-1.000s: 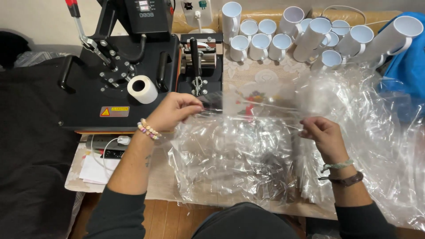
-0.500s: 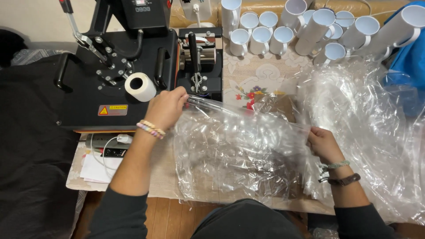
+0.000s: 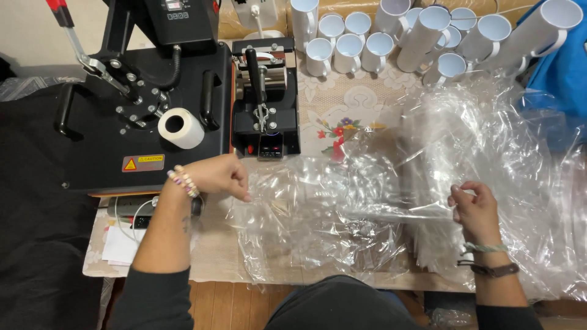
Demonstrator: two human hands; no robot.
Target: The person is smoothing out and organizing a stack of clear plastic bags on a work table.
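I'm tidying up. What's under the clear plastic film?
Through the clear plastic film a floral tablecloth shows; beneath the crumpled heap, nothing can be made out.

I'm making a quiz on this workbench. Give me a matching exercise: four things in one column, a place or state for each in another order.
Things:
1. white tape roll
2. white mugs
3. clear plastic sheet
4. beaded bracelet

Places or states:
A. on the left wrist
B. on the black heat press
C. pinched by the left hand and right hand
D. grouped at the table's far edge

Pairs: 1-B, 2-D, 3-C, 4-A
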